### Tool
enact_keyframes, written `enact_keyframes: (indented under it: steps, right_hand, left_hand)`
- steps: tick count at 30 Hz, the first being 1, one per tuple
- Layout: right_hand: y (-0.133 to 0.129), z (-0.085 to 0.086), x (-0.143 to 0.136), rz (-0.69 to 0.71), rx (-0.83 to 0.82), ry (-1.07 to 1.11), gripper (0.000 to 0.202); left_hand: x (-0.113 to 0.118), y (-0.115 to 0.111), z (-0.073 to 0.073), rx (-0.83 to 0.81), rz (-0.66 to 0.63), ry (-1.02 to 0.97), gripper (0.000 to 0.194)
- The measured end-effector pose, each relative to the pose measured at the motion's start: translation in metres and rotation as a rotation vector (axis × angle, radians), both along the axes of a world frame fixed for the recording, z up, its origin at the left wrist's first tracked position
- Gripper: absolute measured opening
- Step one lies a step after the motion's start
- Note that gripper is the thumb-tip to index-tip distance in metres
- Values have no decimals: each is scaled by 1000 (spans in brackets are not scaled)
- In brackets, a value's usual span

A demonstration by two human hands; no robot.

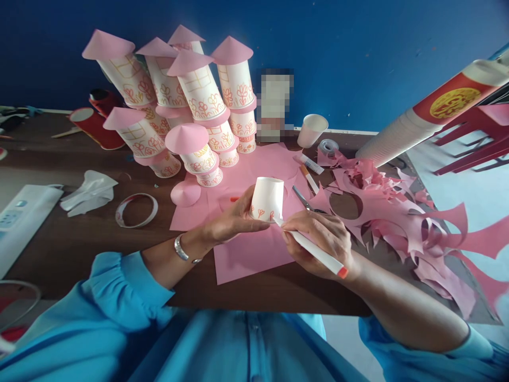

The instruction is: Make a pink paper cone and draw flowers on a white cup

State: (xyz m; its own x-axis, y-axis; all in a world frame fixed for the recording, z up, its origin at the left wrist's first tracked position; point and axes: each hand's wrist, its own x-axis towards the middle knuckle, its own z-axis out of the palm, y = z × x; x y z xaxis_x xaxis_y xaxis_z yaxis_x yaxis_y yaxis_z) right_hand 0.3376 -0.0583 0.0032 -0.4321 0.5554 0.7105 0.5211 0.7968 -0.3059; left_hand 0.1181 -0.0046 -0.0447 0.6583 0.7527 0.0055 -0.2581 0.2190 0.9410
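While the left hand [234, 218] grasps a white paper cup [268, 196], the right hand [324, 236] grips an orange-ended marker [317, 251] at its lower part.
The cup is above pink paper [246, 260], right of cone-roofed towers [202, 98].

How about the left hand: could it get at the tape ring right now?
Probably yes, if the left hand sets down the white cup first: the tape ring lies nearby, and nothing tall stands directly between.

White paper cup [268, 193] with orange-red flowers along one edge, white marker [318, 252] with orange-red end, pink cone roofs [186, 139], white cup towers [201, 95] patterned with red and yellow flowers, pink sheet [254, 260], blue wall [358, 63], red wrapper [426, 112] bearing a yellow disc [455, 102], perhaps patterned
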Motion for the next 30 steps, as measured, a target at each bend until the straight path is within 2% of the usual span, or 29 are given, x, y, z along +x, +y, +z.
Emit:
enact_keyframes:
  steps: [10,20,30]
  right_hand:
    - [1,1,0,-23,14,26,14]
    - [-2,-3,0,-10,-2,14,14]
    - [-1,1,-1,8,11,39,16]
  left_hand:
    - [0,-2,5,-22,-8,23,75]
    - [1,-1,3,11,7,12,69]
    - [0,0,1,23,2,15,68]
